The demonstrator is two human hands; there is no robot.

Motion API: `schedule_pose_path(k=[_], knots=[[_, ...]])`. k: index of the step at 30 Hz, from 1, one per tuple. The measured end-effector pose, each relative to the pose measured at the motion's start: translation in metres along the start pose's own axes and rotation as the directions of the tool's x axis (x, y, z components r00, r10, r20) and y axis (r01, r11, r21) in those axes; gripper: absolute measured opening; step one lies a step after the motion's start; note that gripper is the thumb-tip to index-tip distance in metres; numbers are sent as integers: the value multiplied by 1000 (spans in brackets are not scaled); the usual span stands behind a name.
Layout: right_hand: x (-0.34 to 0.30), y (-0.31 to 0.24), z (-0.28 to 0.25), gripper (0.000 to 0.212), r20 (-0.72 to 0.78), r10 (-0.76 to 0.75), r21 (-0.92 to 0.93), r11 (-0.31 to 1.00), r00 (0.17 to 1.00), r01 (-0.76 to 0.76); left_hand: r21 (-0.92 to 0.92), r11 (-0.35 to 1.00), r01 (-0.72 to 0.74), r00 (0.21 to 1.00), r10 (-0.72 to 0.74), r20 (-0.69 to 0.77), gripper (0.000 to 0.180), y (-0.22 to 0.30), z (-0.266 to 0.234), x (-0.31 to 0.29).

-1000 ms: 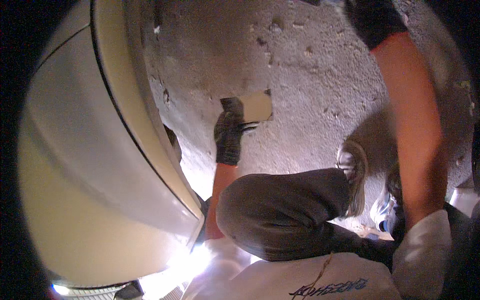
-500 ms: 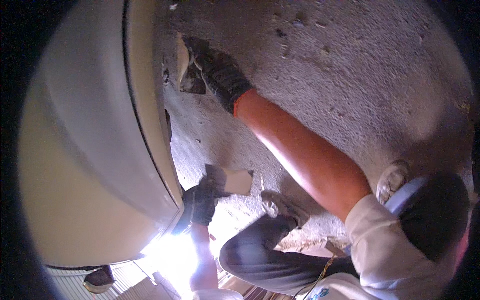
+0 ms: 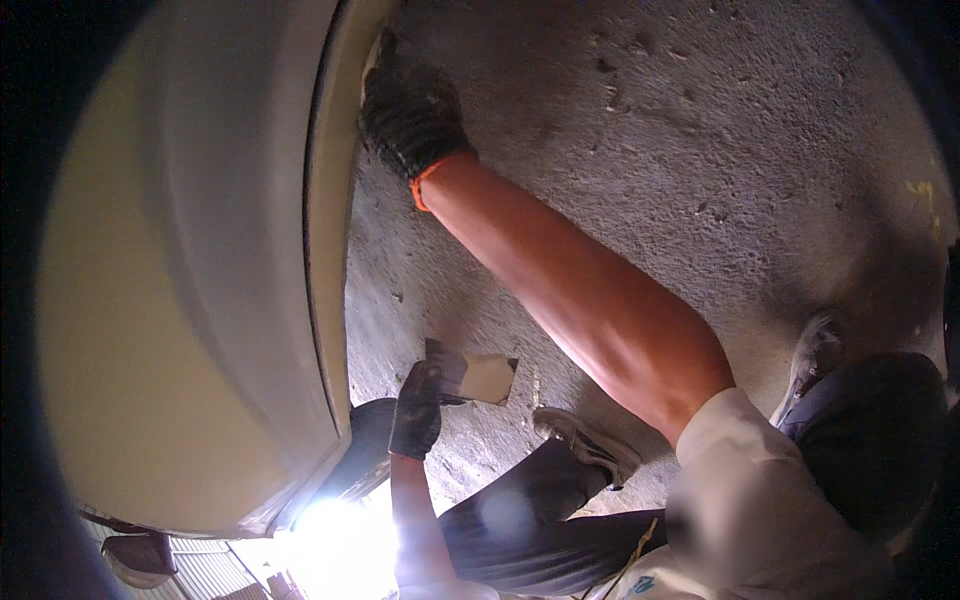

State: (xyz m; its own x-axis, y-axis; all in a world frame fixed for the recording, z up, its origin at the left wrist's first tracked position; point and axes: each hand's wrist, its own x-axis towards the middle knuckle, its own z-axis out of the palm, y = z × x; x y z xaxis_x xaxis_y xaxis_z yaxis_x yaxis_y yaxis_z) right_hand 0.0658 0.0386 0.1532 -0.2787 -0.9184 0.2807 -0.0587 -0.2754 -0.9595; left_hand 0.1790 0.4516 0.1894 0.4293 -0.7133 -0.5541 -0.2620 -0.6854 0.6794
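Note:
My right hand (image 3: 415,115), in a dark glove with an orange cuff, reaches up to the lower edge of a large pale, curved panel (image 3: 210,250). Its fingers are closed against that edge; a pale sliver (image 3: 375,52) shows beside the fingertips, the rest of what it holds being hidden. Lower down, my left hand (image 3: 415,412) wears a dark glove too, its fingers closed at the left edge of a part tan, part dark flat sheet (image 3: 487,378). How the fingers grip this sheet is hard to make out.
Rough grey ground (image 3: 650,180) lies right of the panel. Below the left hand's sheet is a shoe (image 3: 590,440), with a bent leg in dark trousers; another shoe (image 3: 815,355) is at right. Strong glare (image 3: 345,540) washes out the lower left.
My right hand has moved up and against the panel's edge; the dark and pale sheet seen at it before is now mostly hidden. My left hand has drawn slightly away from the panel.

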Motion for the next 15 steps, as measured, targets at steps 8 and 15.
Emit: schedule_pose_path(k=[8, 15], knots=[[13, 34, -61, 47, 443, 216, 98, 953, 870, -287, 209, 969, -135, 989, 118, 91, 51, 6, -2, 17], [32, 16, -35, 54, 274, 197, 140, 960, 941, -241, 684, 700, -206, 977, 182, 108, 40, 18, 6, 24]])
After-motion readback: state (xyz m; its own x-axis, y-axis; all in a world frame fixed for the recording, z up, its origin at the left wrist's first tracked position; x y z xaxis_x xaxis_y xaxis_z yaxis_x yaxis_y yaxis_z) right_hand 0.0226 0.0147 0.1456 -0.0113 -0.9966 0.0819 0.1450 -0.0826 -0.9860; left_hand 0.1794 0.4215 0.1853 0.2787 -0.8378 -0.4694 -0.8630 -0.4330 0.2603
